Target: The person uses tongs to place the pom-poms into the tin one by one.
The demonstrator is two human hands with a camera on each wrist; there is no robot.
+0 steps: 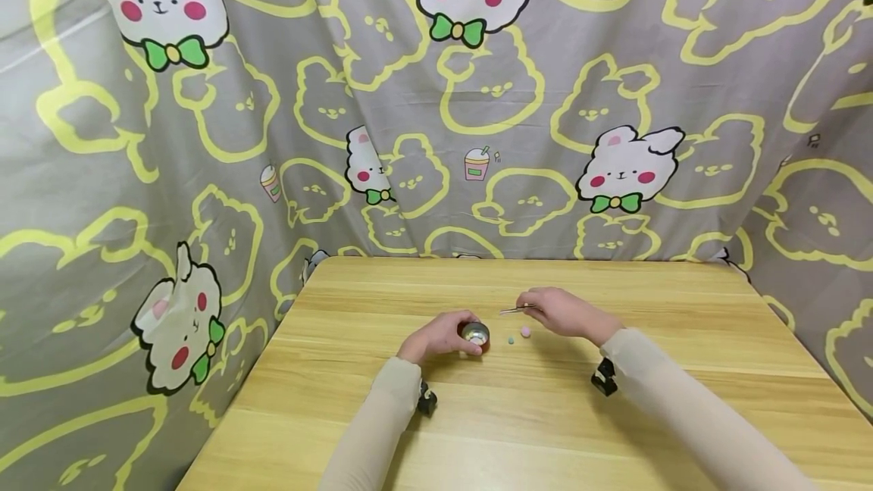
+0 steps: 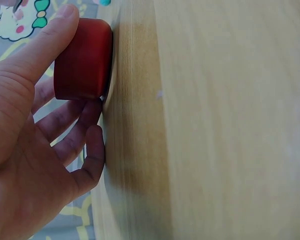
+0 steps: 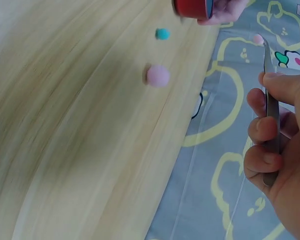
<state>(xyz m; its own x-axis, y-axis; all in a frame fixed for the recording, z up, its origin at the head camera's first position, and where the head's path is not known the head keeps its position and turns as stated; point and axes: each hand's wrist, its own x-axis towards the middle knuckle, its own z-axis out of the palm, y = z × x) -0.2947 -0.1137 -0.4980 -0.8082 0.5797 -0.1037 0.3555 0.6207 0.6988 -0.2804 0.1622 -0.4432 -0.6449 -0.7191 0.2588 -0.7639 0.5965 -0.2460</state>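
Note:
My left hand (image 1: 445,333) holds a small round red tin (image 2: 84,62) by its side, thumb on one face and fingers round the other. Its shiny inside faces up in the head view, and its base is at the tabletop. In my right hand (image 3: 290,135) is a pair of metal tweezers (image 3: 271,117), gripped along its length. At the tweezers' bent tips sits a small pale pink ball (image 3: 258,39), raised above the table. Between the two hands lie a larger pink pom-pom (image 3: 158,76) and a small teal pom-pom (image 3: 162,34), the teal one nearer the tin.
The wooden table (image 1: 327,400) spreads under both hands. A grey curtain (image 1: 423,97) with cartoon prints hangs behind it and along both sides. Each wrist carries a black camera, one of them the right camera (image 1: 603,377).

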